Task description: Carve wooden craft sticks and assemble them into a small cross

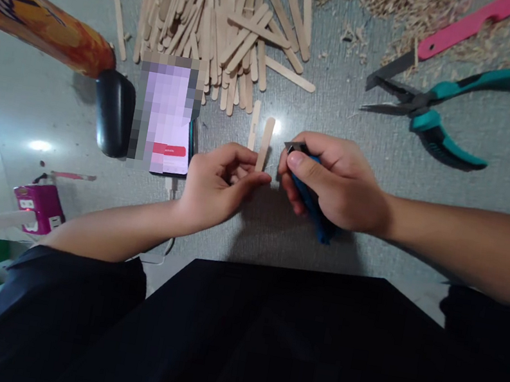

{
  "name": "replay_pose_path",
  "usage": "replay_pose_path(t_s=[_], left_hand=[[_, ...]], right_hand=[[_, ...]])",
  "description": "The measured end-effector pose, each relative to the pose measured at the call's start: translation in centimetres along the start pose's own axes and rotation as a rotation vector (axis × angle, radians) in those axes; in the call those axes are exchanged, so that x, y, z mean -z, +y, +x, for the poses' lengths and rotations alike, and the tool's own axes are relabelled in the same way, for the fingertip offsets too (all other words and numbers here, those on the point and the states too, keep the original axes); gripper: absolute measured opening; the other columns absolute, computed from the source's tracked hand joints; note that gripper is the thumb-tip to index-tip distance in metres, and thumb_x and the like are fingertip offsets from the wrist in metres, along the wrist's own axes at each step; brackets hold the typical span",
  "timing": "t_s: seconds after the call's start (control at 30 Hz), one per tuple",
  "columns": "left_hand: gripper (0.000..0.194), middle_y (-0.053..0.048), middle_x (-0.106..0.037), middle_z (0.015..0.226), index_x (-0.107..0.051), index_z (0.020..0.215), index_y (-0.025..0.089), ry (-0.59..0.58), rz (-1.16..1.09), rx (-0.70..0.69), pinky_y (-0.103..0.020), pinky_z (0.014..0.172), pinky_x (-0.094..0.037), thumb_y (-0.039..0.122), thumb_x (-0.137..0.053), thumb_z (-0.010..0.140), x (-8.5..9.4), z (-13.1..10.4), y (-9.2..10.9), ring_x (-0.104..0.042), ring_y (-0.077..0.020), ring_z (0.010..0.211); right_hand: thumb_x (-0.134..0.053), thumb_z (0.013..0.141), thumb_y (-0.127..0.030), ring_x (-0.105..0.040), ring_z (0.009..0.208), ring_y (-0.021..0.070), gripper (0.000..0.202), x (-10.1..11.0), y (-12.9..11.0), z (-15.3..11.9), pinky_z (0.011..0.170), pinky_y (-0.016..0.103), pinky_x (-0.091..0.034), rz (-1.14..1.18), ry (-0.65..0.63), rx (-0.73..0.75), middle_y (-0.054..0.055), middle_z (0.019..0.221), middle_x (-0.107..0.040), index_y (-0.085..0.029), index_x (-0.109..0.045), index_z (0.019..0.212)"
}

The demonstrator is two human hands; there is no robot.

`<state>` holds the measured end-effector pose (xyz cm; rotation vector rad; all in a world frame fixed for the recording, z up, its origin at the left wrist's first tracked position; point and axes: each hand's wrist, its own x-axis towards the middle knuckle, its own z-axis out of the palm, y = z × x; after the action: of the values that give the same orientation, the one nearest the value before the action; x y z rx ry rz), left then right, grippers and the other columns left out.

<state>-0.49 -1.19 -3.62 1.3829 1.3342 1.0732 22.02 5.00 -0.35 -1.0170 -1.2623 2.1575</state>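
Between the thumb and fingers of my left hand [219,188] stands a wooden craft stick [265,144], its rounded end pointing away from me. My right hand [340,179] is wrapped round a blue utility knife [306,190]. The knife's short dark blade points left, toward the stick, with a small gap between them. Just behind the held stick, another craft stick [254,124] lies on the table, its near end hidden by my left hand. Past my hands a large loose pile of craft sticks [192,11] covers the table.
Green-handled pliers [421,103] and a pink-handled blade [458,29] lie at the back right, near wood shavings [399,0]. On the left are a phone [171,151] with a cable, a black mouse [112,113], an orange canister [52,27] and a purple power adapter [39,207].
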Motion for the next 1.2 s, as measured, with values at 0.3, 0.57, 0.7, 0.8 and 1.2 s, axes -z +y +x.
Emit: replay_pose_path(t_s=[0.3, 0.57, 0.7, 0.8, 1.2], left_hand=[[0.032, -0.003, -0.078, 0.076, -0.081, 0.102, 0.020, -0.052, -0.053, 0.070, -0.022, 0.050, -0.054, 0.052, -0.082, 0.102, -0.3, 0.7, 1.7, -0.068, -0.0106, 0.055], [0.031, 0.000, -0.069, 0.062, -0.076, 0.089, 0.019, -0.123, 0.036, 0.049, -0.021, 0.045, -0.042, 0.044, -0.077, 0.106, 0.0, 0.3, 1.6, -0.061, -0.0092, 0.050], [0.031, 0.000, -0.068, 0.062, -0.074, 0.085, 0.018, -0.136, 0.129, -0.008, -0.022, 0.047, -0.041, 0.039, -0.072, 0.108, 0.1, 0.3, 1.6, -0.061, -0.0093, 0.051], [0.031, 0.000, -0.069, 0.062, -0.075, 0.087, 0.018, -0.136, 0.154, -0.004, -0.022, 0.047, -0.042, 0.039, -0.070, 0.109, 0.1, 0.4, 1.5, -0.060, -0.0093, 0.050], [0.029, 0.000, -0.069, 0.061, -0.075, 0.087, 0.019, -0.128, 0.180, -0.029, -0.022, 0.047, -0.042, 0.038, -0.071, 0.108, 0.0, 0.4, 1.5, -0.060, -0.0097, 0.049]], right_hand=[[-0.063, 0.116, -0.038, -0.061, 0.051, 0.0097, 0.027, 0.1, 0.0, -0.1, 0.045, 0.021, -0.049, -0.030, -0.013, 0.020, -0.004, 0.069, -0.064, -0.020, -0.062, 0.094], [-0.059, 0.118, -0.034, -0.061, 0.050, 0.0084, 0.028, 0.8, 0.2, 0.2, 0.046, 0.020, -0.048, -0.246, -0.176, 0.053, -0.004, 0.069, -0.064, -0.019, -0.063, 0.094], [-0.060, 0.116, -0.027, -0.060, 0.049, 0.0079, 0.029, 0.4, -0.2, 0.4, 0.045, 0.020, -0.044, -0.309, -0.134, 0.026, -0.004, 0.067, -0.064, -0.020, -0.061, 0.088], [-0.057, 0.115, -0.020, -0.059, 0.047, 0.0074, 0.028, 0.2, -0.4, 0.5, 0.044, 0.021, -0.044, -0.356, -0.123, 0.016, -0.004, 0.068, -0.064, -0.019, -0.062, 0.088], [-0.051, 0.115, -0.018, -0.060, 0.045, 0.0088, 0.033, -0.2, -0.3, 0.5, 0.043, 0.022, -0.045, -0.439, -0.080, 0.028, -0.004, 0.065, -0.062, -0.022, -0.056, 0.082]])
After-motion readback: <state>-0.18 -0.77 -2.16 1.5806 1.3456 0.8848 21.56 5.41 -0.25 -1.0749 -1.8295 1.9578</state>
